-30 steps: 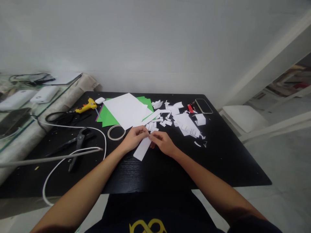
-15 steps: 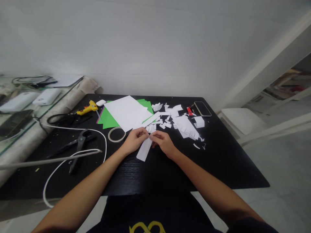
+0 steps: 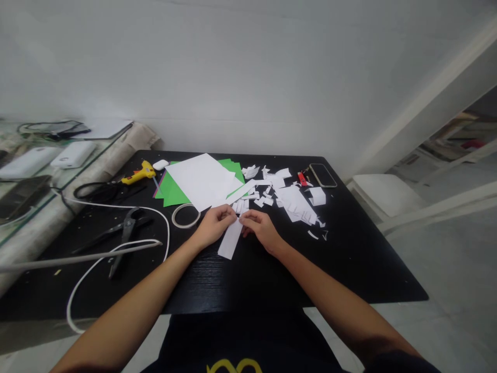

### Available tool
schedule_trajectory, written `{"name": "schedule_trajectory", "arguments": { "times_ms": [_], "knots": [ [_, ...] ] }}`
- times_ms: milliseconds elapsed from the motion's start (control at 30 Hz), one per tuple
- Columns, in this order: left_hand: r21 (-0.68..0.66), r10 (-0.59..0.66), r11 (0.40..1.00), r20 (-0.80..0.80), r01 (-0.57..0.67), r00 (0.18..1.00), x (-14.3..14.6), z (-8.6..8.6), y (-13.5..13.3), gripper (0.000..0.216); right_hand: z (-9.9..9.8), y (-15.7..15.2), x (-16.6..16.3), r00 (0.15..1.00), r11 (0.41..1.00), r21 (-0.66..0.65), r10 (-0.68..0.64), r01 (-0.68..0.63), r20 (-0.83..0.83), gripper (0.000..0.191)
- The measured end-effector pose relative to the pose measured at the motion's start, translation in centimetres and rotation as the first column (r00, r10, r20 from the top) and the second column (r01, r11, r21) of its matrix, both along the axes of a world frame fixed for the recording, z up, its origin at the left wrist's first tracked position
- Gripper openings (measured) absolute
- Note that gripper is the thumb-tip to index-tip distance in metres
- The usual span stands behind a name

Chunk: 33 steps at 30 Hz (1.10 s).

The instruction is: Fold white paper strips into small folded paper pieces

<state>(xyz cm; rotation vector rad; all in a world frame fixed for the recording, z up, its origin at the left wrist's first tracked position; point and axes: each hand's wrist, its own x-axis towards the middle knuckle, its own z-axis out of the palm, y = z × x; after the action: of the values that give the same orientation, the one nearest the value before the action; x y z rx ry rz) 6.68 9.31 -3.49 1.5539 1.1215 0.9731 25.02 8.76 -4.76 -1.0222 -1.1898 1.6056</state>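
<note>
Paper strip (image 3: 230, 242) swung slightly rightward (left hand (image 3: 214, 226) and right hand (image 3: 264, 231) pinching).

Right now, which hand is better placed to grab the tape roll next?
Probably the left hand: the tape roll lies beside it; the right hand is farther, across the paper strip both hold.

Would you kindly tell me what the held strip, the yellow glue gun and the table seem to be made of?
Held strip: most likely matte white paper, being thin and flat with straight edges.
Yellow glue gun: probably smooth plastic, from its bright, even colour.
Table: perhaps wood or laminate, black with slight sheen, given its grain-like lines.
</note>
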Motion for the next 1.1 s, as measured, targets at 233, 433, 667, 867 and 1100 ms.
{"name": "schedule_trajectory", "arguments": {
  "times_ms": [233,433,667,867,1100],
  "knots": [
    [0.000,-0.003,1.000,-0.008,0.003,1.000,0.12,-0.09,0.00,0.015,0.05,0.02,0.05,1.000,1.000,-0.003,0.004,-0.004,0.005,0.020],
    [0.013,-0.024,1.000,-0.025,0.024,0.999,0.13,-0.04,-0.07,0.016,0.09,0.04,0.01,1.000,1.000,0.005,0.011,-0.011,0.015,0.022],
    [0.036,-0.035,0.999,-0.048,0.037,0.998,0.14,-0.09,-0.16,0.015,0.13,-0.09,-0.04,1.000,1.000,0.024,0.010,-0.011,0.029,0.024],
    [0.052,-0.015,0.999,-0.049,0.018,0.999,0.26,-0.47,-0.24,0.015,0.18,-0.14,-0.03,1.000,0.999,0.031,0.009,-0.010,0.022,0.023],
    [0.068,0.015,0.998,-0.058,-0.011,0.998,0.42,-0.52,-0.30,0.013,0.26,-0.19,-0.09,1.000,1.000,0.031,0.001,-0.002,0.022,0.023]
  ]
}}
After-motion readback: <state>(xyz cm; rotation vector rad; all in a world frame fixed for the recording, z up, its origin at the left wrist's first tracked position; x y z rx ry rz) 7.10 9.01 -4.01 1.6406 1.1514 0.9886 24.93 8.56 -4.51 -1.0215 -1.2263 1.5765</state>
